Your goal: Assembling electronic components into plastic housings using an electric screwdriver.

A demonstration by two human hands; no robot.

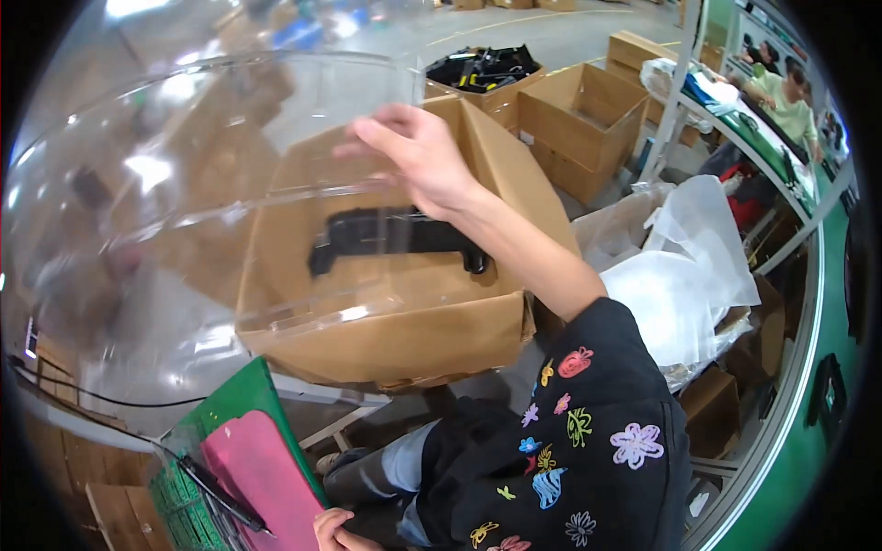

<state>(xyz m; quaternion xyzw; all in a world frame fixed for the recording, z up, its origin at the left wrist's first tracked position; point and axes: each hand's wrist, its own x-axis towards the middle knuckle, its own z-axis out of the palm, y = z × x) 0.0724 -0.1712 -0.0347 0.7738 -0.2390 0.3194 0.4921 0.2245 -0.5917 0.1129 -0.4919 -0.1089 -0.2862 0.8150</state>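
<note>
Your right hand (418, 161) blurs above the open carton (395, 344), its fingers loosely parted and empty. The black plastic part (367, 237) is inside, seen through glaring clear plastic (147, 174). The lower edge crops your left hand (342, 533) near the pink sheet (262, 468); I can't tell its fingers' grip. A white patch (525, 138) behind is illegible.
</note>
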